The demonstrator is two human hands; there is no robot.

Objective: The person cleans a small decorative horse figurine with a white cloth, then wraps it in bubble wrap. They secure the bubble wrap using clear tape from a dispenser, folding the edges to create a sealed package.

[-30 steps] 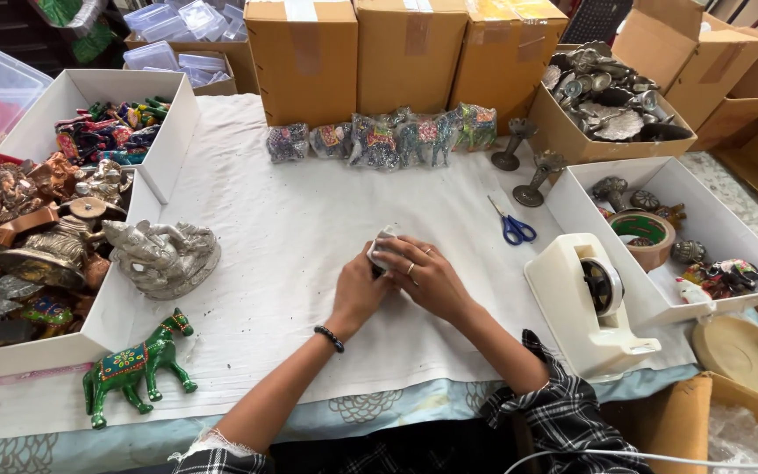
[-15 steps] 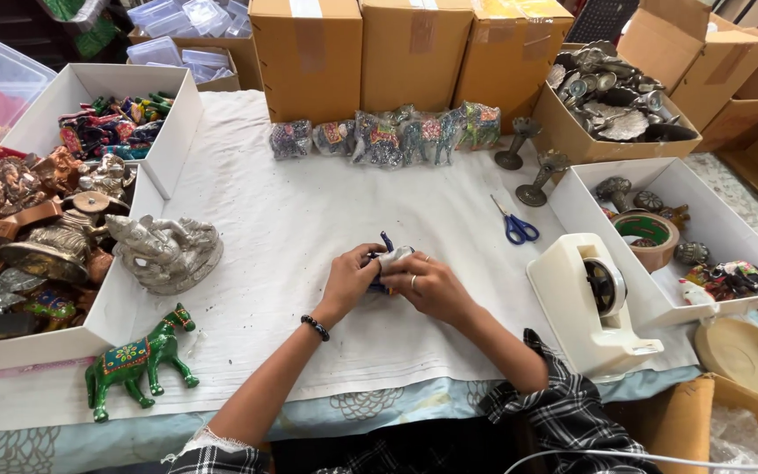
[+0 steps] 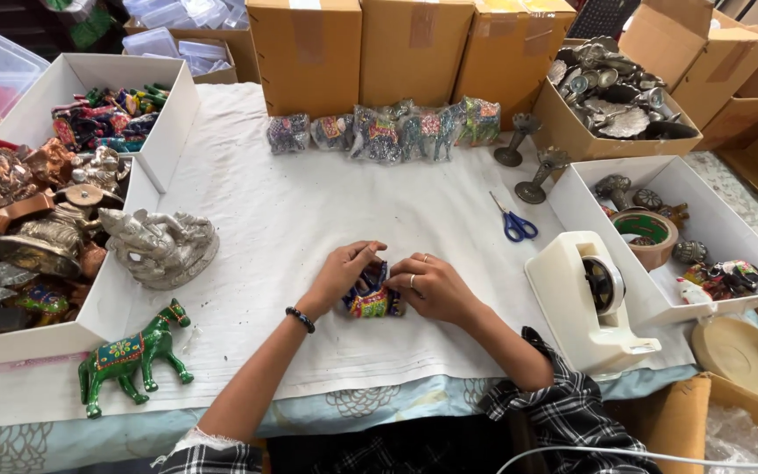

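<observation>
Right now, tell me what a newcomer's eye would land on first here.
At the middle of the white cloth, the left hand and right hand together hold a small colourful wrapped figurine. A green horse figurine stands near the front left edge, and a silver statue sits just behind it.

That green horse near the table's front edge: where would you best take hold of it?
Probably around the body of the green horse, coming from above. It stands upright on four thin legs, with the saddle area as its widest, sturdiest part; the legs, the neck and the tail look slimmer. Both hands are busy elsewhere.
</observation>
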